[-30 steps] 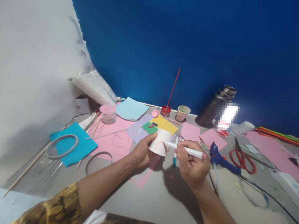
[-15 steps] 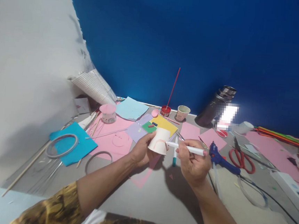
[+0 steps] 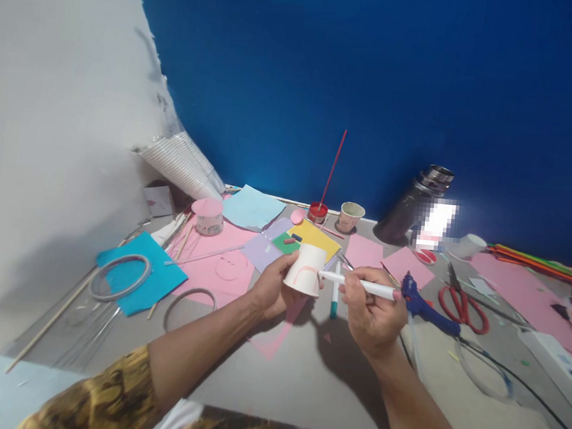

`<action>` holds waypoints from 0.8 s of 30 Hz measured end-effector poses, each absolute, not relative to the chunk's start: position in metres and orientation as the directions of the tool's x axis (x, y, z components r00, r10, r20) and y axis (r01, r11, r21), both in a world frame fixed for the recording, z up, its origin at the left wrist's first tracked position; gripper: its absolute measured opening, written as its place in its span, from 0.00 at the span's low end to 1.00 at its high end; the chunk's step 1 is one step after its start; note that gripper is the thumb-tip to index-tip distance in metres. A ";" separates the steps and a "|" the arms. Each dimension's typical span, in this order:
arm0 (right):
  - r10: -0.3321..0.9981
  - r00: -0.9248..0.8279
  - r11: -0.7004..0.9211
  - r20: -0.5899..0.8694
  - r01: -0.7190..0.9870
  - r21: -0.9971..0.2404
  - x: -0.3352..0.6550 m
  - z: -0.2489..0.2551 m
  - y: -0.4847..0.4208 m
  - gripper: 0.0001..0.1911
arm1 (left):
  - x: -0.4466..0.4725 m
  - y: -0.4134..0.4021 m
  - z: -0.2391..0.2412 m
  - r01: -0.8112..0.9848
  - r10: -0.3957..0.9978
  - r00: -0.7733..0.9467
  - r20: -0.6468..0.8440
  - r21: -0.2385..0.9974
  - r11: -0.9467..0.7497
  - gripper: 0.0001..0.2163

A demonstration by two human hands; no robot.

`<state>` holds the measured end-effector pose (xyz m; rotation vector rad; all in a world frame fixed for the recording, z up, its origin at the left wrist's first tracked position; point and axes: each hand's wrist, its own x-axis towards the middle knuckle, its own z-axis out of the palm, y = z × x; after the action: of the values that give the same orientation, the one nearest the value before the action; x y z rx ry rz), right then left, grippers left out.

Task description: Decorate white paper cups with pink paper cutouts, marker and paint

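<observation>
A white paper cup point(image 3: 306, 267), turned upside down and slightly tilted, is held above the table in my left hand point(image 3: 275, 287). A curved pink line is drawn on its side. My right hand point(image 3: 374, 316) grips a white marker point(image 3: 367, 287) with a pink end, its tip at the cup's right side. Beneath and between the hands lies a second marker point(image 3: 334, 302) with a teal end. Behind the cup are a yellow sheet point(image 3: 321, 239) and a green piece of paper point(image 3: 283, 243) with small crayon-like bits on it.
Right of my right hand lie a blue glue gun point(image 3: 430, 310) and red-handled scissors point(image 3: 462, 310). A dark flask point(image 3: 406, 212) and a patterned cup point(image 3: 350, 217) stand behind. On the left are a pink-topped cup point(image 3: 209, 218), a grey ring point(image 3: 119, 278) and stacked cups point(image 3: 183, 162).
The pink line on the cup has grown into a fuller arch toward the right. My right hand with the marker has shifted slightly right; the left hand is nearly still.
</observation>
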<state>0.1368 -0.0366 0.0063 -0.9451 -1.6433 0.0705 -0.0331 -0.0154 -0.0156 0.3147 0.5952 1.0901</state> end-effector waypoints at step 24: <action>0.607 -0.020 0.684 0.794 0.521 -0.510 0.138 0.007 -0.037 0.06 | -0.034 -0.015 -0.018 -0.711 0.867 0.404 -0.291 0.496 0.498 0.19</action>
<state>0.1384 -0.0366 0.0066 -0.9256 -1.6688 0.0877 -0.0343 -0.0147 -0.0177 0.3160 0.5579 1.0171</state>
